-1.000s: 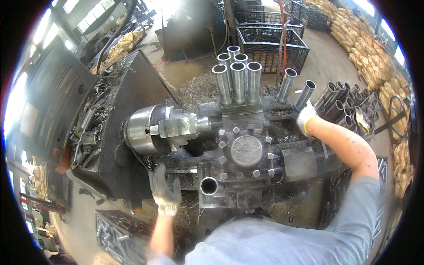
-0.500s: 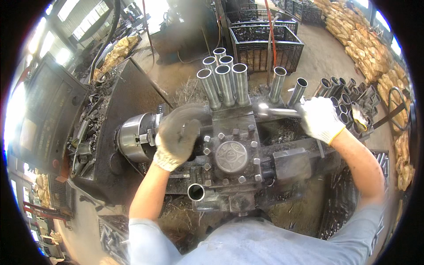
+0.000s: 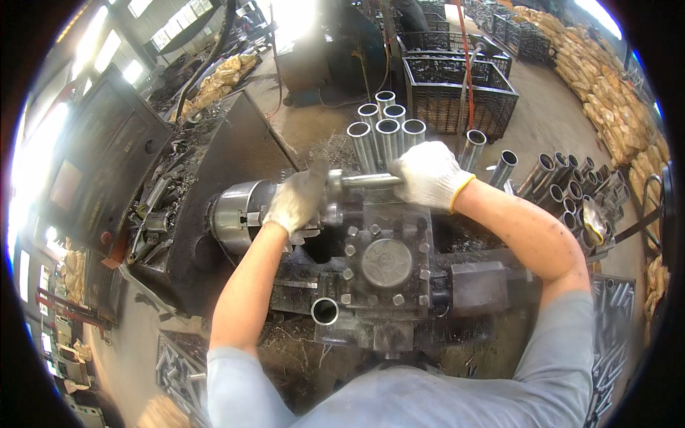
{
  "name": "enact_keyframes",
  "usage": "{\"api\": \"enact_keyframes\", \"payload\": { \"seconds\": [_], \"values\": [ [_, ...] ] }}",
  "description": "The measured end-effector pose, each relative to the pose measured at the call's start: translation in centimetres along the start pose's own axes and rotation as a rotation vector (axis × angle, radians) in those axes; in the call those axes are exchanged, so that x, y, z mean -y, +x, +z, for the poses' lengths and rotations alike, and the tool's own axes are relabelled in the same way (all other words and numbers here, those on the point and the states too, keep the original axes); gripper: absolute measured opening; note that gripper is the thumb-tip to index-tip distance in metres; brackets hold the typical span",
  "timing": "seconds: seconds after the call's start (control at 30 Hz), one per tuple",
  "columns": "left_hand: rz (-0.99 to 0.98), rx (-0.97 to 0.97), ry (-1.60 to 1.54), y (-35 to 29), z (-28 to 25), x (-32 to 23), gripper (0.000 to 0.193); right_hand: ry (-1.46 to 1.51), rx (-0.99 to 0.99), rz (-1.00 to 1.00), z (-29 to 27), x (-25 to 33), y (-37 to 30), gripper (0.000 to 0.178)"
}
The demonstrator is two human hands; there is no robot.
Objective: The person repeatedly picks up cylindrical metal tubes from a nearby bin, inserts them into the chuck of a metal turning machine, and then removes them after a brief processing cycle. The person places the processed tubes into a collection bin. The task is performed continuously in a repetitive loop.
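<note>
My right hand (image 3: pixel 432 175), in a white knit glove, is closed round a shiny steel bar (image 3: pixel 371 180). The bar lies level above the lathe's tool post (image 3: pixel 386 262), its thicker end pointing left. Close to that end is my left hand (image 3: pixel 296 200), in a glove with a dark, dirty palm side. Its fingers are smeared and partly hidden, so I cannot make out their grip. Left of this hand sits the lathe chuck (image 3: pixel 242 210). A short steel piece (image 3: pixel 330 214) shows at the chuck side, below the bar's thick end.
Several steel tubes (image 3: pixel 387 139) stand upright behind the tool post. More tubes (image 3: pixel 571 185) cluster at the right, with a glove (image 3: pixel 594 221) on them. One tube (image 3: pixel 325 311) stands at the near side. Black crates (image 3: pixel 460 96) are behind; a chip-covered tray (image 3: pixel 157 214) lies left.
My right hand has carried the steel bar leftward from the tubes on the right to above the tool post. My left hand stays near the chuck, and the whole view has shifted slightly.
</note>
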State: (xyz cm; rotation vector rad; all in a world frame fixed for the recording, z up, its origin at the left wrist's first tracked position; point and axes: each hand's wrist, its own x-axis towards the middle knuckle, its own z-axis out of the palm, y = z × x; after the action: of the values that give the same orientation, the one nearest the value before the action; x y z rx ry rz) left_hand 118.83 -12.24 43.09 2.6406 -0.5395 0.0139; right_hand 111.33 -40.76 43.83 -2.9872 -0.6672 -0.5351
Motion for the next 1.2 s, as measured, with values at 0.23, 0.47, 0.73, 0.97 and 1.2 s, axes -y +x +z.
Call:
{"api": "enact_keyframes", "payload": {
  "seconds": [0.23,0.47,0.73,0.97,1.2],
  "values": [
    [0.334,0.113,0.635,-0.8,6.7,3.9,0.080,0.177,0.500,0.166,9.0,0.0,0.3,0.031],
    [0.406,-0.105,0.687,0.1,10.8,7.2,0.041,0.291,0.488,0.091,12.1,1.0,-0.2,0.036],
    [0.471,-0.145,0.664,-0.3,10.1,6.4,0.025,0.388,0.418,0.020,13.9,-0.3,-0.4,0.037],
    [0.483,-0.162,0.587,-0.4,10.2,6.5,0.026,0.405,0.455,0.094,14.0,0.7,-0.8,0.041],
    [0.489,-0.134,0.611,-0.3,10.1,6.3,0.027,0.367,0.520,0.033,11.9,0.5,0.2,0.034]
  ]
}}
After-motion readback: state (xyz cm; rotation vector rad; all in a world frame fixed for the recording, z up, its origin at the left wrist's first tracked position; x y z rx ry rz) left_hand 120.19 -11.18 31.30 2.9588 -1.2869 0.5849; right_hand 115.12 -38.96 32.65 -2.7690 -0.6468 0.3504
